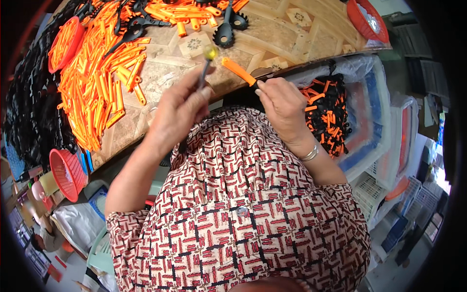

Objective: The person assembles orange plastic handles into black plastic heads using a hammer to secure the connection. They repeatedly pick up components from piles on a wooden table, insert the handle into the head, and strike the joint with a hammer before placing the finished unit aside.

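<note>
My left hand [184, 104] is closed round a thin dark-shafted tool with a blurred yellow head [210, 52], raised over the table's near edge. What kind of tool it is cannot be made out. In my right hand [283, 103] is the black end of a utensil, whose orange handle [238, 71] points up and left toward the yellow head without touching it. The utensil's other end is hidden by my fingers. To the left of my left hand spreads a big heap of orange handles [99, 90]. Black slotted pasta servers [224, 35] lie beyond both hands.
A patterned tabletop [272, 36] curves round in front of me. Red baskets stand on it at far left [66, 44] and far right [368, 20]; another red basket [67, 175] sits lower left. Black parts [29, 97] pile leftward. Right, a plastic-lined crate [377, 121] holds black-and-orange utensils [328, 114].
</note>
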Motion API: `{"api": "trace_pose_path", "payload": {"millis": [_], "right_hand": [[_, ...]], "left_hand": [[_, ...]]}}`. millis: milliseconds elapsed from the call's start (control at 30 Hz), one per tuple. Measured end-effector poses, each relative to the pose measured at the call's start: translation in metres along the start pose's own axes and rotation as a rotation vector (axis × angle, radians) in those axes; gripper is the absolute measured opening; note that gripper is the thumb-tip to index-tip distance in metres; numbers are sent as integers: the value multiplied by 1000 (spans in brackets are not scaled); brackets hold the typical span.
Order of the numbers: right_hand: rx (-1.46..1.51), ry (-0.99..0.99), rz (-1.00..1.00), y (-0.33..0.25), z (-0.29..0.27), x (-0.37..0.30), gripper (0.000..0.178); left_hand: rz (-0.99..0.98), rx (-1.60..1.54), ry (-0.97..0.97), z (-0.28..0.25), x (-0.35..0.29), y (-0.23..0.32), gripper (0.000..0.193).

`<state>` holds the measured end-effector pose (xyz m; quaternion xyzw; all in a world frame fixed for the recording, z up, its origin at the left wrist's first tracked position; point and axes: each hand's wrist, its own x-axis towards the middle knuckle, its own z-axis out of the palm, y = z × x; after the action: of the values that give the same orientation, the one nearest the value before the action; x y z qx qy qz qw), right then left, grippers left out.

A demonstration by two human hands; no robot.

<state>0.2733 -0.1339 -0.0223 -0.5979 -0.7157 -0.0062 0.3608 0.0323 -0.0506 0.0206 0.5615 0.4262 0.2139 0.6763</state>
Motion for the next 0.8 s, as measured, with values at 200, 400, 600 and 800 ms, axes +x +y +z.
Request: {"api": "trace_pose_path", "payload": {"millis": [200, 400, 600, 800], "right_hand": [[-97, -12, -47, -7, 4, -1, 16], [-124, -8, -82, -4, 7, -3, 13], [-103, -7, -123, -1, 9, 0, 11], [-114, -49, -94, -4, 8, 0, 15]], "left_hand": [[-3, 161, -66, 28, -10, -17, 42], [19, -14, -33, 14, -14, -14, 36], [363, 628, 145, 25, 7, -13, 26], [955, 795, 426, 20, 1, 8, 47]]}}
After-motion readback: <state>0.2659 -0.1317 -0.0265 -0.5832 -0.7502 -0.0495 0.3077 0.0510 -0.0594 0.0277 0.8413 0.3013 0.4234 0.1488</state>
